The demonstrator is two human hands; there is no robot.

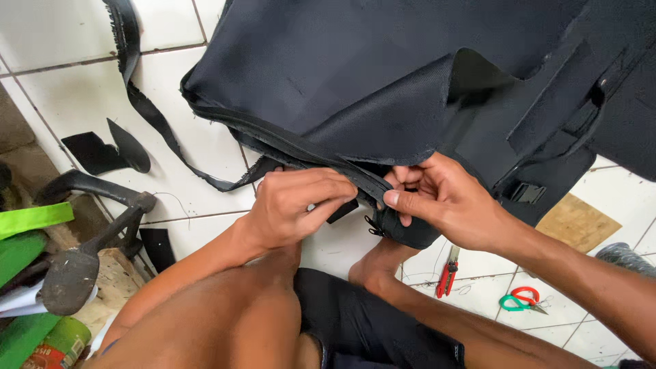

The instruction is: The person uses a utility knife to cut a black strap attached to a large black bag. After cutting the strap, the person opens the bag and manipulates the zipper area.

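Black bag (383, 82) zipper edge (342, 167) pinched between both hands, left (294, 205) and right (437, 195), fingers curled.

Red thread snips (447, 271) and green-handled scissors (521, 300) lie on the white tiled floor (75, 96) near black fabric scraps (106, 150).

Soft, even daylight fills the scene, bright enough to lift the white floor tiles (82, 96) close to washed-out above and to the left of the fingers. The black fabric (355, 75) above the fingertips soaks up light, showing only a faint sheen along its weave and folds. Shadows are soft; the deepest lies just beneath the fingers of the left hand (290, 208) and right hand (437, 198). Focus is crisp at the fingers. Tile lines bow toward the frame edges, a wide-lens distortion.
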